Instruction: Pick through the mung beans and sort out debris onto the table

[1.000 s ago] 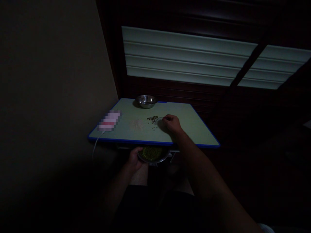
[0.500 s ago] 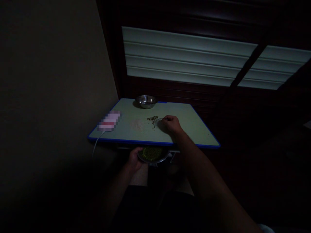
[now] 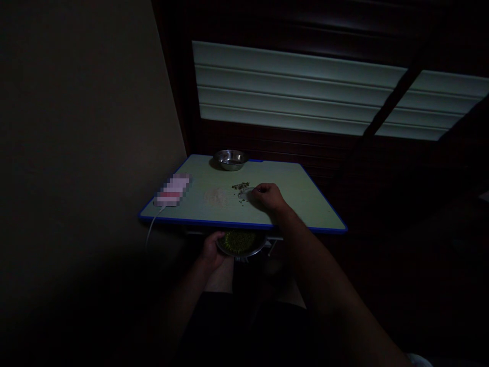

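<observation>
dim | lower corners near-black | soft shadow beneath right hand (image 3: 268, 195)

It looks dim from my remote end; I see a plain wall (image 3: 87, 102) at left. Pale slatted panels (image 3: 294, 92) break dark woodwork (image 3: 282, 128); a blue-edged table (image 3: 301, 188) stands below.

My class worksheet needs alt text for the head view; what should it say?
A person's right hand holds a thin pale object beside scattered dark bits on a light table, while the left hand grips a metal bowl of green contents below the table's near edge. Another metal bowl stands at the back.
</observation>
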`<state>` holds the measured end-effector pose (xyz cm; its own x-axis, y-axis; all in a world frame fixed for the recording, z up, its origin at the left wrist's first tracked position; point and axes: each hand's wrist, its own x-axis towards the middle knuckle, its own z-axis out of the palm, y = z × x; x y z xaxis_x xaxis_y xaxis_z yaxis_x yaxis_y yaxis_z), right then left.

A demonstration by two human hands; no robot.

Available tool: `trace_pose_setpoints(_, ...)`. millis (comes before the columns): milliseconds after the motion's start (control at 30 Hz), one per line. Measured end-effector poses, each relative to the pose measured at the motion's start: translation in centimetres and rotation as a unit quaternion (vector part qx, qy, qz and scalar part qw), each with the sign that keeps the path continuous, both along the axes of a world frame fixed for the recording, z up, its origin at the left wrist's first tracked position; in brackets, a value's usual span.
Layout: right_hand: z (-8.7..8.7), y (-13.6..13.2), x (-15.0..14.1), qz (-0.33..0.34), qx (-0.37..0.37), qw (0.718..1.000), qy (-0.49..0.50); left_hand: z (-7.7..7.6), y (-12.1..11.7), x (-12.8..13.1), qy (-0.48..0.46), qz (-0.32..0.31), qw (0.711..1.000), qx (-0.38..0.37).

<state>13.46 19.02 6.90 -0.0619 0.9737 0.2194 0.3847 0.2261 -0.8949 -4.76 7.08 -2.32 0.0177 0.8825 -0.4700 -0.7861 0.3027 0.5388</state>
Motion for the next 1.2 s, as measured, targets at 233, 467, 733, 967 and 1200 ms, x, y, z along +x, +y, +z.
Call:
trace_pose_setpoints(233,-0.3,0.2,0.0,0.020,0.026,0.999,-0.017,-0.5,-0.1,-0.2,0.004,-0.016,1.000,0.002)
trace_pose_setpoints(467,-1.1,0.9,0.3,0.058,0.041,0.997,-0.041,-0.9,0.0,-0.3,0.007,-0.010,1.000,0.010)
trace_pose_setpoints(733,-0.9,-0.4,0.2,0.116,-0.002,0.993,-0.020,-0.6,-0.2,-0.2,0.004,-0.008,1.000,-0.001)
trace_pose_setpoints(967,0.0,-2.4,0.2,0.189,-0.046,0.981,0.001,-0.4,-0.1,-0.1,-0.021,0.005,1.000,0.003)
trace_pose_setpoints(1200,0.3,-3.1,0.3,0.212,-0.058,0.975,0.003,-0.4,-0.2,-0.1,0.009,-0.011,1.000,-0.002)
